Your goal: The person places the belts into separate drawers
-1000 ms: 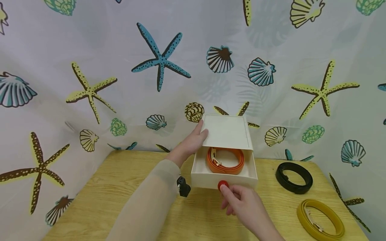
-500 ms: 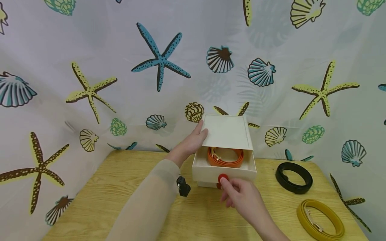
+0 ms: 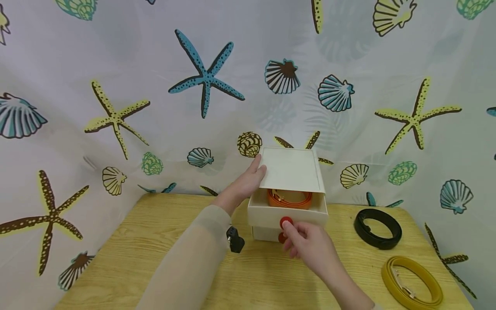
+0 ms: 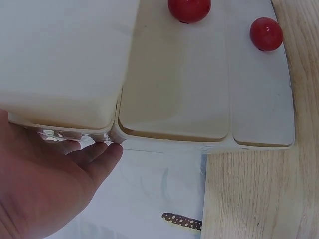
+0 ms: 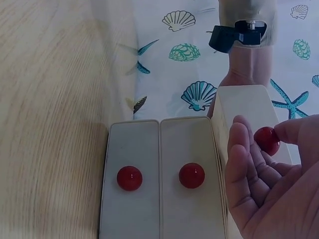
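Note:
A small white chest of drawers (image 3: 290, 168) stands against the patterned curtain, its top drawer (image 3: 265, 215) partly out. Inside that drawer lies a coiled orange belt (image 3: 291, 204), its rear part hidden under the chest's top. My left hand (image 3: 245, 184) rests against the chest's left side; in the left wrist view its fingers (image 4: 104, 162) lie along the side wall. At the drawer's front my right hand (image 3: 311, 247) pinches the round red knob (image 3: 286, 221), the thumb on it. Two lower drawers with red knobs (image 5: 191, 175) are closed in the right wrist view.
To the right on the wooden table (image 3: 162, 241) lie a coiled black belt (image 3: 377, 242) and, closer to me, a coiled yellow belt (image 3: 430, 280) with a gold buckle. A curtain (image 3: 155, 51) with starfish and shells hangs behind the table.
My right hand has pushed the top drawer inward, away from me. Less of the orange belt shows, and a lower drawer front has come into sight. My left hand has stayed put.

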Action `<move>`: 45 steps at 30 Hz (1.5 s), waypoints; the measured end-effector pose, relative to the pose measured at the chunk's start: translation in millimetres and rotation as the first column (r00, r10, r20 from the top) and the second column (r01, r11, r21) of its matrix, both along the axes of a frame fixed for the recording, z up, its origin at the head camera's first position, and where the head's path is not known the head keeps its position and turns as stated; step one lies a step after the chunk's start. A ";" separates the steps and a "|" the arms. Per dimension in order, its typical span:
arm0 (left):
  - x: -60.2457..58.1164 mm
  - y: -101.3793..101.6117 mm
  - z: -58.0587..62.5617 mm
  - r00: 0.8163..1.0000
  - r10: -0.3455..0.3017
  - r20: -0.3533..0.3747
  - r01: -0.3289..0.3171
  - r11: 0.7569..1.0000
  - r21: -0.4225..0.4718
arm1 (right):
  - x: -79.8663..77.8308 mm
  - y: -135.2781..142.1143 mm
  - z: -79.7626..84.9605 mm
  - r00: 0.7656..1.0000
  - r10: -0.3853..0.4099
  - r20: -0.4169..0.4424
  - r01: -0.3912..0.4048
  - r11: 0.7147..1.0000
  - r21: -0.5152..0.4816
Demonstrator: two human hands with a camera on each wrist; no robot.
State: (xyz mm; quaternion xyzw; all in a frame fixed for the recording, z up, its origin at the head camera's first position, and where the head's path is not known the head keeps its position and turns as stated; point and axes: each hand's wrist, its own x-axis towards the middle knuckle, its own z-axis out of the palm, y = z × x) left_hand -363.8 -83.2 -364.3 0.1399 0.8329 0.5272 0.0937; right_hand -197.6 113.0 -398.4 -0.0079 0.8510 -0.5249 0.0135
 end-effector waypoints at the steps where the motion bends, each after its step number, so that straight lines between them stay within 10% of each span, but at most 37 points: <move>1: 0.2 0.1 0.1 1.000 0.002 0.001 -0.002 1.000 -0.002 | -0.8 0.2 0.2 1.000 -0.002 -0.004 0.002 1.000 0.003; 45: 4.5 -11.1 9.3 0.995 -0.053 0.086 0.056 0.998 -0.032 | -47.7 3.5 0.5 0.998 -0.021 -0.054 0.022 1.000 0.012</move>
